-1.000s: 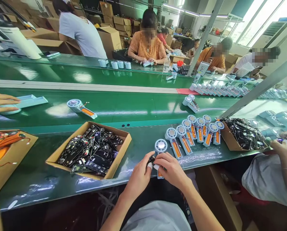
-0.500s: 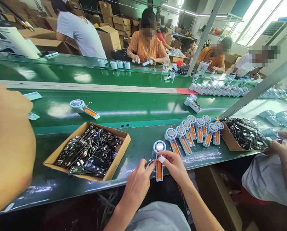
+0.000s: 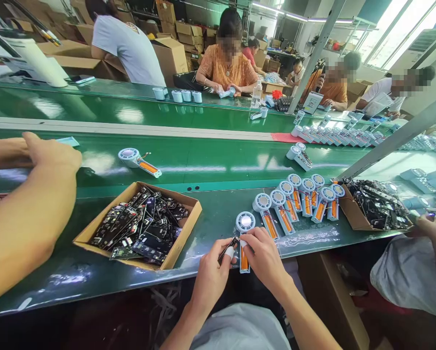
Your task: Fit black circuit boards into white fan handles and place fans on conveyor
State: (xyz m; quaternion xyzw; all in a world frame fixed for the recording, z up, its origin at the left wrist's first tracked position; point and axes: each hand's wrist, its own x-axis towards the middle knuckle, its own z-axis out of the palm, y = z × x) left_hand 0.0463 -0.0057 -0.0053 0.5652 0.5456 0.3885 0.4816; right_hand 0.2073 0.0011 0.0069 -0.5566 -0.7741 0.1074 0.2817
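In my left hand (image 3: 212, 272) is a narrow black circuit board (image 3: 227, 249), pinched between thumb and fingers, with a white cover on the thumb. My right hand (image 3: 265, 253) is closed in a pinch at the board's upper end; what its fingertips grip is too small to make out. Beneath both hands a light-blue handheld fan body (image 3: 245, 221) lies on the bench edge, its round head pointing away from me. An orange battery (image 3: 245, 264) shows in its open handle, partly covered by my right fingers.
Left of my hands stands a cardboard tray (image 3: 183, 236) of loose circuit boards (image 3: 141, 226). Several fan bodies (image 3: 277, 198) lie to the right, beside another board box (image 3: 354, 211). A co-worker's arm (image 3: 39, 204) reaches in from the left. One fan (image 3: 129, 154) lies on the green belt (image 3: 203, 160).
My left hand has turned, bringing the circuit board up to my right fingertips. The co-worker's arm at left has shifted right and down, its hand now over the belt.
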